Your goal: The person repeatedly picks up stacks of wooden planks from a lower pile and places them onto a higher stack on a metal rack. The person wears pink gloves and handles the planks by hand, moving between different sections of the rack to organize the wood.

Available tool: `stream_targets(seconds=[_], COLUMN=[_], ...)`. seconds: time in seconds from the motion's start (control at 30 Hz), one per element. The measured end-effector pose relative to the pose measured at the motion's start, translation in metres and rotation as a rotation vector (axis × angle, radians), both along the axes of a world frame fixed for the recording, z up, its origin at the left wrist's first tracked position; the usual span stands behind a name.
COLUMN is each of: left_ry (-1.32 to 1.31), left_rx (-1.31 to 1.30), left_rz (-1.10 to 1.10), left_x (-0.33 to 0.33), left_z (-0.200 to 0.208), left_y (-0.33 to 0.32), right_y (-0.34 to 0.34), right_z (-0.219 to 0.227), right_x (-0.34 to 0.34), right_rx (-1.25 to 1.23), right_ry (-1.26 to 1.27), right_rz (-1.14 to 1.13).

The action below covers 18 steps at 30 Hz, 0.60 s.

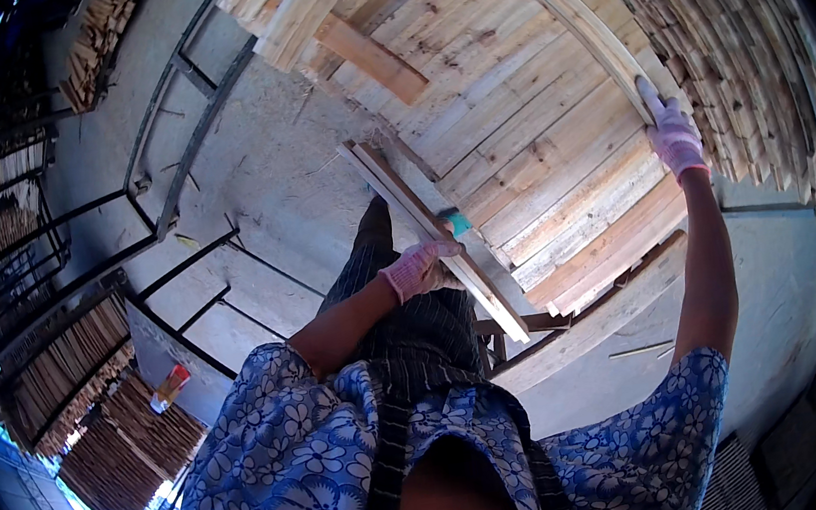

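My left hand [423, 268], in a pink-and-white knit glove, is closed around narrow wooden strips [489, 298] held slantwise in front of my legs, beside the near left edge of a wide layer of planks [556, 137]. Part of the grip is hidden behind the wood. At the right side of that layer, my gloved right hand [676, 136] grasps the near end of a long wooden strip [589, 33], which runs away from me over the planks. A loose short board [371, 58] lies across the planks toward the far left.
Tall rows of stacked boards [706, 40] border the right. Black metal frames [186, 159] stand on the concrete floor at left, with bundled wood strips [128, 448] among them. A red-and-white object [172, 388] sits on a panel there. Thin sticks [640, 349] lie on the right-hand floor.
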State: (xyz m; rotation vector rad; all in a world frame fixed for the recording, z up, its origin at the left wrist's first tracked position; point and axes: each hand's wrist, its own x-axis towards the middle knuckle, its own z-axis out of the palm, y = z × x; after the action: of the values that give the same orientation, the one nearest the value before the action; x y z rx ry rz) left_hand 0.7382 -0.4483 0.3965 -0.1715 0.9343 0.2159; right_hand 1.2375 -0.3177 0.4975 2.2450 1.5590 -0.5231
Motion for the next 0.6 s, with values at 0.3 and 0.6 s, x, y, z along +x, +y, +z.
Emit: stream_targets(seconds=[0.3, 0.6], left_ry=[0.010, 0.145], left_rx=[-0.109, 1.479], left_rz=[-0.031, -0.446], left_x=[0.039, 0.028], left_z=[-0.012, 0.066], left_y=[0.029, -0.013], right_y=[0.017, -0.192], right_z=[0.010, 0.034], right_x=[-0.011, -0.295], right_rx=[-0.031, 0.007], right_ry=[0.017, 1.340], right_rz=[0.085, -0.228])
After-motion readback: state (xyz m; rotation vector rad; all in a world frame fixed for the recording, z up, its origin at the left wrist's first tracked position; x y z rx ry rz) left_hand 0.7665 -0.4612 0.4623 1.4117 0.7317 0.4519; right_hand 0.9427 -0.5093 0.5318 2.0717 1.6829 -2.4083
